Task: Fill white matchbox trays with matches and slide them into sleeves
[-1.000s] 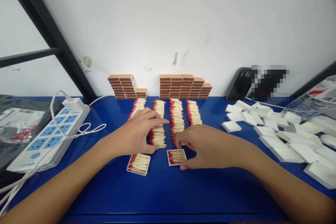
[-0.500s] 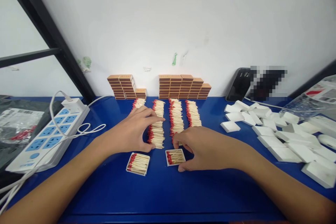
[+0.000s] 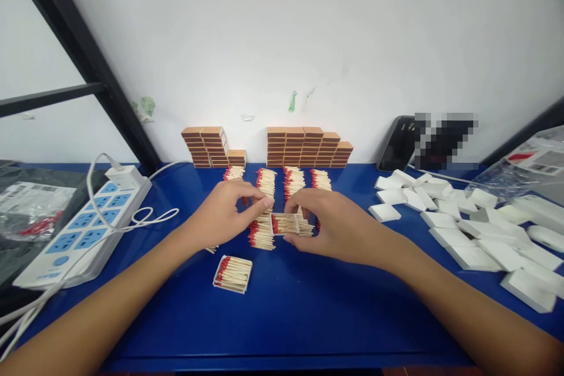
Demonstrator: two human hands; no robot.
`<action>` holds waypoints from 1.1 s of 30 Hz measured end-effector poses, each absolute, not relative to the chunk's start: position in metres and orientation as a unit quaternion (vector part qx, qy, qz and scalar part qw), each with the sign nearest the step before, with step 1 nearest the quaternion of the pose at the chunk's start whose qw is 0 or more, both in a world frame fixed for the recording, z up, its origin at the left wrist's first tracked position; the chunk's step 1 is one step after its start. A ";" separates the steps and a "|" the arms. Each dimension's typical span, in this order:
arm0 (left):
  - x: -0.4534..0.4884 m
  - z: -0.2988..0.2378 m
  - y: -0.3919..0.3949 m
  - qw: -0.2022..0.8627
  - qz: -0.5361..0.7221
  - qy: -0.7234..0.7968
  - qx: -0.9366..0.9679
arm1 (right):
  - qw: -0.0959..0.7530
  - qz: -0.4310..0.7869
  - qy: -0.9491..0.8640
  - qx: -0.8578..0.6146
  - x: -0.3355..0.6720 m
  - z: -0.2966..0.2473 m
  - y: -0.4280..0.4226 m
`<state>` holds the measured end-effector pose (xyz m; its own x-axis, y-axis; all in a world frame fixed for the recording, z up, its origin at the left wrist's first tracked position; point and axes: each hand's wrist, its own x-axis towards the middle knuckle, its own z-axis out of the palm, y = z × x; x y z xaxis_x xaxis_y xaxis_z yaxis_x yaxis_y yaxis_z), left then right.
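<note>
My right hand (image 3: 328, 220) grips a white matchbox tray (image 3: 285, 224) between thumb and fingers, lifted off the table. Red-headed matches lie inside it. Just left of that tray is my left hand (image 3: 233, 207), its thumb and index fingertip pinched together; whatever is between them is too small to make out. A second tray filled with matches (image 3: 233, 274) rests on the blue table (image 3: 282, 317) in front. Behind and under my hands run several rows of loose matches (image 3: 263, 241), heads to the left, partly covered by the hands and the raised tray.
Brown matchbox sleeves (image 3: 304, 147) stand stacked along the wall, with a smaller stack (image 3: 205, 147) to the left. White trays (image 3: 467, 223) lie heaped at the right. A black phone (image 3: 396, 144) leans on the wall. A power strip (image 3: 88, 226) with white cables sits at the left.
My right hand has picked the nearer right tray up off the table and moved it up and left, over the match rows. My left hand's thumb has closed toward its index finger.
</note>
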<state>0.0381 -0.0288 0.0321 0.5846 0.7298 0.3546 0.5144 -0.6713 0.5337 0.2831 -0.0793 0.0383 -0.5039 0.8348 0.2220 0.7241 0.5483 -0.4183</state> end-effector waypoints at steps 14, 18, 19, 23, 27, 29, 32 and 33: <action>0.029 0.025 -0.013 0.431 0.308 0.413 0.741 | 0.300 0.150 -0.833 -0.440 0.275 0.032 -0.052; 0.035 0.027 -0.012 0.418 0.318 0.419 0.741 | 0.324 0.259 -0.783 -0.463 0.285 0.033 -0.044; 0.038 0.029 -0.011 0.416 0.323 0.418 0.741 | 0.332 0.283 -0.773 -0.460 0.288 0.033 -0.042; 0.052 0.036 0.004 0.427 0.353 0.408 0.726 | 0.362 0.351 -0.739 -0.447 0.299 0.029 -0.031; 0.065 0.040 0.020 0.441 0.339 0.400 0.728 | 0.388 0.376 -0.703 -0.463 0.312 0.027 -0.025; 0.071 0.039 0.024 0.429 0.319 0.401 0.744 | 0.386 0.376 -0.697 -0.474 0.319 0.025 -0.023; 0.079 0.035 0.027 0.406 0.307 0.399 0.763 | 0.372 0.371 -0.693 -0.494 0.328 0.022 -0.019; 0.081 0.034 0.029 0.401 0.305 0.396 0.768 | 0.369 0.369 -0.694 -0.497 0.330 0.021 -0.018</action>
<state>0.0812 0.0288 0.0342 0.5013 0.8520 0.1506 0.3636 -0.3653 0.8569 0.3297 -0.0176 0.0209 -0.2344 0.9612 0.1454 0.4162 0.2344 -0.8785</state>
